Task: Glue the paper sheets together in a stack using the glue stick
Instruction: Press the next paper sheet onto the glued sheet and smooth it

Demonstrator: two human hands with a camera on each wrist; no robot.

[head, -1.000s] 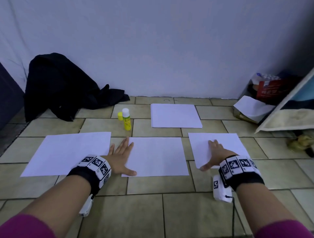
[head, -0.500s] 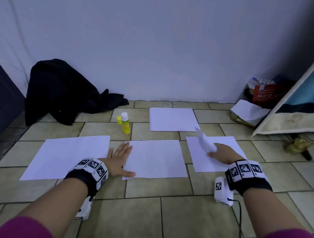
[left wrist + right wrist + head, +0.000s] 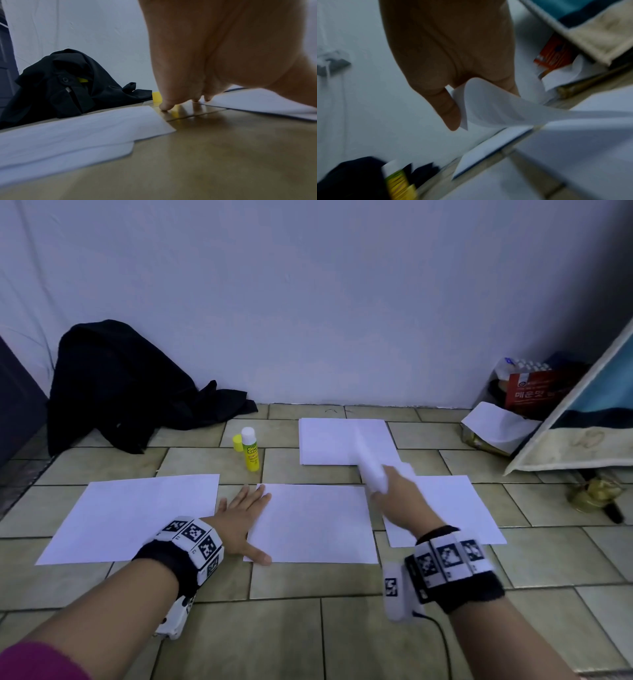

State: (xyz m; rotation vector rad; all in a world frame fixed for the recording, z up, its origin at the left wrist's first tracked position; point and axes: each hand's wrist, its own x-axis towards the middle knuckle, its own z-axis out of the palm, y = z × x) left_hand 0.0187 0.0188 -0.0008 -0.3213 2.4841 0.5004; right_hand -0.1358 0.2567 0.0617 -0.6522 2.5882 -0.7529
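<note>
Fingers (image 3: 450, 115) of right hand (image 3: 399, 494) now lift curled sheet (image 3: 496, 105) higher

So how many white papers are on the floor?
4 spots: left paper, middle paper, right paper being lifted, far pile. Piles may hide more sheets.

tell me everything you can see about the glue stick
The glue stick is a small tube with a yellow body bearing a green printed label, topped by a white end. It stands upright on the tiled floor near the wall, between the black garment and the far paper stack. Its yellow cap is off and sits right beside it on the floor. Neither hand touches it; the label text is too small to read.
</note>
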